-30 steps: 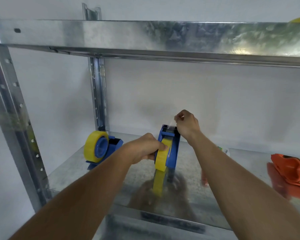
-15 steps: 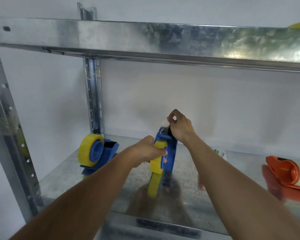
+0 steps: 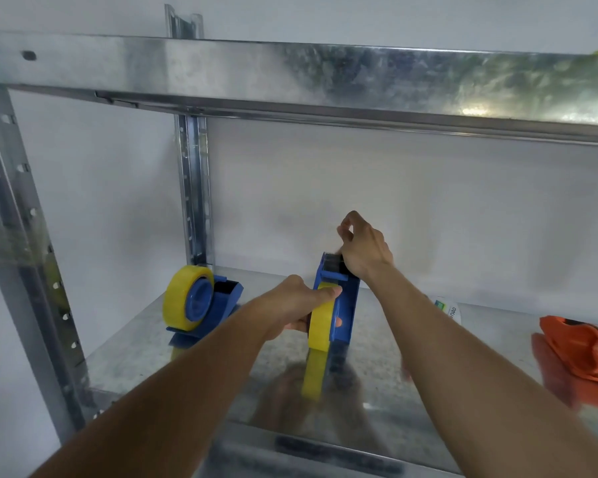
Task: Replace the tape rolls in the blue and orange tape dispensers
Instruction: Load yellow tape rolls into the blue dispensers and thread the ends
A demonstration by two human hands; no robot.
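A blue tape dispenser (image 3: 345, 307) stands upright on the metal shelf (image 3: 194, 357), holding a yellow tape roll (image 3: 321, 324). My left hand (image 3: 296, 305) grips the roll and the dispenser's left side, thumb on top of the roll. My right hand (image 3: 363, 248) is at the dispenser's cutter end, its thumb and forefinger pinched together above the cutter; the clear tape end between them is hard to make out. A second blue dispenser (image 3: 209, 307) with a yellow roll (image 3: 180, 298) sits at the left. An orange dispenser (image 3: 579, 351) lies at the right edge.
A steel upper shelf beam (image 3: 290, 77) runs overhead. Upright posts stand at the left (image 3: 18, 257) and back (image 3: 194, 188). A white labelled tape roll (image 3: 447, 308) peeks from behind my right forearm. White wall is behind the shelf.
My right hand's pinched fingers have lifted a little higher above the cutter. My left hand stays on the roll. The camera has shifted slightly.
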